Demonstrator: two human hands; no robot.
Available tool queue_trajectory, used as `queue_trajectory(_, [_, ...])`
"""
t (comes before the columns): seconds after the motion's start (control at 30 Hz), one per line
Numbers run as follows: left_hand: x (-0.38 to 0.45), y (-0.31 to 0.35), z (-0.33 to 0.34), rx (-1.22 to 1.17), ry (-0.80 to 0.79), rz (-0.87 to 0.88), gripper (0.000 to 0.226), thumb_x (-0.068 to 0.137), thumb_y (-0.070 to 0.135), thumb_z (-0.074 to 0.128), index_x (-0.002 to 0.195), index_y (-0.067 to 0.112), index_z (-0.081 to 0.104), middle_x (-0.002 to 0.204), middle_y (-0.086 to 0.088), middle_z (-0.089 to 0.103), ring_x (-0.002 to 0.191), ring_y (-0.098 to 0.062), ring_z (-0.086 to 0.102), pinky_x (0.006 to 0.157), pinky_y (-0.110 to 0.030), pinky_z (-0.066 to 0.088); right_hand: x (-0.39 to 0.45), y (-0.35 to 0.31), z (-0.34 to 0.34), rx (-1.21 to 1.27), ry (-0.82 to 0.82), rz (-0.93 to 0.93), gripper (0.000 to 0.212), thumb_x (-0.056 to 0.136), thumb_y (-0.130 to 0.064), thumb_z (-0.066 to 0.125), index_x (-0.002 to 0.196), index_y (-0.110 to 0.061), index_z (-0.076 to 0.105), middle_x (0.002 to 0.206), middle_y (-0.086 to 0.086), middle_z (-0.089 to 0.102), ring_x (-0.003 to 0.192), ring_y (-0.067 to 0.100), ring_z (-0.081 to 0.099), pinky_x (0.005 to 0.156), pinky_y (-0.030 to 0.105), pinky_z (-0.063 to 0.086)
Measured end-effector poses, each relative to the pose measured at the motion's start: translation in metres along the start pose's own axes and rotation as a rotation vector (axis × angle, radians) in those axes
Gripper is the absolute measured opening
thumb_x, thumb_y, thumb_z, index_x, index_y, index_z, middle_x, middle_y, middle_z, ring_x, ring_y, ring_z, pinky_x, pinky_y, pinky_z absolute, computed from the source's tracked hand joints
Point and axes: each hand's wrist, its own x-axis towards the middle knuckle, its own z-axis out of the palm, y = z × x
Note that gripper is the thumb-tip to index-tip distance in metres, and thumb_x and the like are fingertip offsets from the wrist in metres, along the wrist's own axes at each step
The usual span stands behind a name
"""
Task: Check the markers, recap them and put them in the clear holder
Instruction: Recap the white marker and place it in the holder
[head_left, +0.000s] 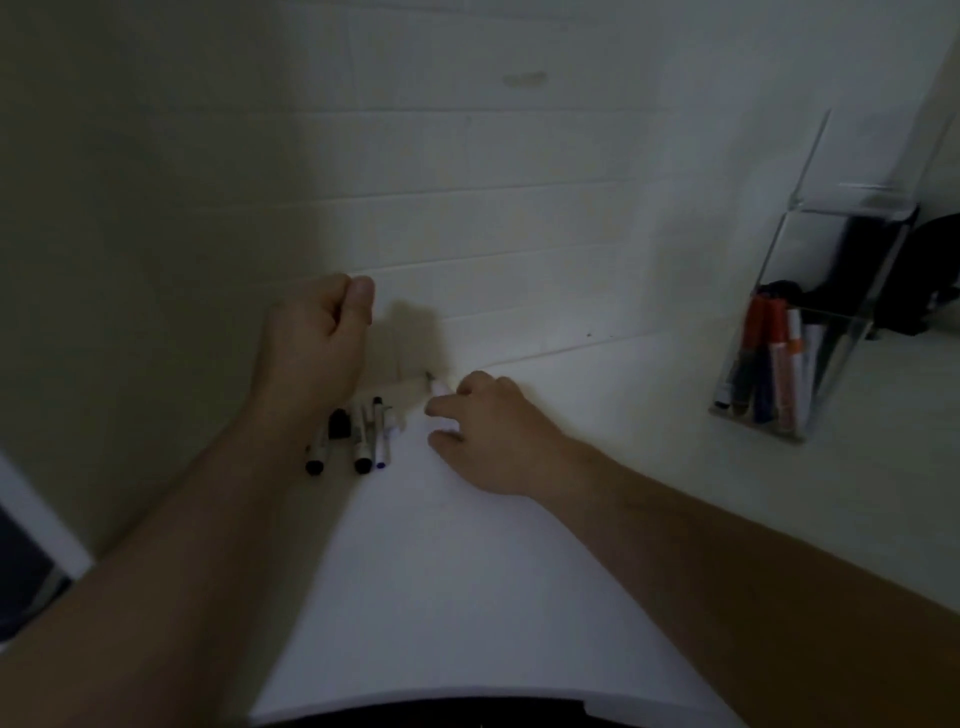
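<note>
A dim white tabletop (467, 597) runs up to a wall of white horizontal panels (519, 234), with a plain greenish-grey wall (130, 208) closing in on the left. The near edge of the surface shows as a pale curve at the bottom of the view, dark below it.

The person's left hand (311, 343) hovers above the back of the table, fingers curled in with the thumb laid against them; whether anything sits inside that loose fist I cannot tell. The right hand (483, 431) lies low on the surface, fingers spread a little and touching a white marker (439, 387) whose dark tip points toward the wall; it looks more like a touch than a firm grasp.

Just left of it, under the left wrist, a small cluster of loose white markers with black ends (358, 436) lies side by side on the table.

Well apart at the right stands a clear acrylic holder (810, 270) near the wall, already holding several upright markers with orange, blue and black parts (769, 364). The stretch of table between the hands and the holder is bare
</note>
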Motion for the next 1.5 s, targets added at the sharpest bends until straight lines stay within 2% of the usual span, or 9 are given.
queue_trajectory(0.1, [0.000,0.000,0.001,0.168,-0.160,-0.095,0.029,0.096,0.047,0.050,0.086,0.025,0.065,0.069,0.001,0.063,0.067,-0.016,0.061,0.065,-0.033,0.051,0.003,0.007,-0.003,-0.063,0.054,0.026,0.025,0.101,-0.029,0.047,0.100,-0.015,0.068,0.077,0.000,0.034,0.075,0.028,0.051,0.071,0.034,0.046])
queue_trajectory(0.2, [-0.006,0.001,0.007,0.222,-0.310,-0.163,0.011,0.090,0.032,0.056,0.096,0.035,0.065,0.077,0.007,0.065,0.065,-0.012,0.063,0.057,-0.027,0.049,-0.007,0.017,-0.015,-0.064,0.028,0.096,0.015,0.095,-0.030,0.048,0.099,-0.019,0.057,0.087,0.004,0.046,0.086,0.032,0.056,0.068,0.034,0.041])
queue_trajectory(0.37, [0.001,-0.005,0.011,0.316,-0.721,-0.112,0.033,0.060,0.032,0.060,0.093,0.038,0.066,0.097,0.010,0.064,0.085,-0.012,0.064,0.073,-0.024,0.049,-0.034,0.039,-0.020,0.118,0.208,0.181,0.015,0.084,-0.024,0.057,0.079,-0.025,0.042,0.080,-0.002,0.050,0.077,0.025,0.051,0.066,0.038,0.044])
queue_trajectory(0.5, [-0.001,-0.006,0.011,0.431,-0.939,-0.096,0.030,0.070,0.029,0.067,0.098,0.038,0.065,0.085,0.014,0.064,0.087,-0.002,0.060,0.071,-0.016,0.041,-0.032,0.042,-0.020,0.174,0.235,0.197,0.020,0.083,-0.021,0.058,0.077,-0.026,0.040,0.079,-0.004,0.049,0.079,0.024,0.049,0.067,0.039,0.043])
queue_trajectory(0.77, [-0.004,-0.013,0.019,0.278,-0.682,-0.032,0.020,0.083,0.028,0.074,0.101,0.035,0.070,0.091,0.011,0.065,0.080,-0.006,0.061,0.072,-0.021,0.048,-0.031,0.045,-0.021,0.269,0.314,0.225,0.034,0.090,-0.026,0.063,0.071,-0.028,0.035,0.076,-0.005,0.050,0.071,0.019,0.048,0.063,0.036,0.040])
queue_trajectory(0.93, [-0.009,-0.001,0.029,0.219,-0.525,0.134,0.020,0.099,0.035,0.058,0.095,0.022,0.073,0.084,-0.004,0.063,0.081,-0.016,0.059,0.079,-0.037,0.047,-0.030,0.051,-0.030,0.354,0.399,0.267,0.014,0.098,-0.029,0.058,0.109,-0.027,0.050,0.092,-0.003,0.063,0.078,0.020,0.058,0.068,0.036,0.048])
queue_trajectory(1.07, [-0.016,0.003,0.039,0.138,-0.498,0.065,0.002,0.089,0.028,0.072,0.088,0.029,0.071,0.084,0.009,0.070,0.078,-0.006,0.062,0.077,-0.025,0.046,-0.030,0.057,-0.030,0.315,0.411,0.225,0.019,0.095,-0.021,0.060,0.112,-0.030,0.060,0.103,-0.003,0.066,0.092,0.020,0.060,0.081,0.042,0.051])
queue_trajectory(1.2, [-0.018,0.004,0.042,0.103,-0.459,0.016,0.010,0.085,0.026,0.076,0.086,0.034,0.071,0.076,0.018,0.070,0.071,0.010,0.059,0.067,-0.007,0.040,-0.032,0.054,-0.026,0.274,0.395,0.187,0.019,0.090,-0.021,0.063,0.107,-0.032,0.063,0.098,-0.003,0.063,0.090,0.021,0.059,0.079,0.042,0.051])
queue_trajectory(1.5, [-0.017,0.002,0.045,0.134,-0.437,0.049,0.020,0.077,0.023,0.083,0.092,0.034,0.075,0.081,0.021,0.071,0.080,0.006,0.063,0.071,-0.008,0.042,-0.034,0.050,-0.029,0.211,0.353,0.186,0.019,0.093,-0.035,0.063,0.111,-0.033,0.067,0.097,-0.006,0.063,0.090,0.018,0.060,0.079,0.035,0.050])
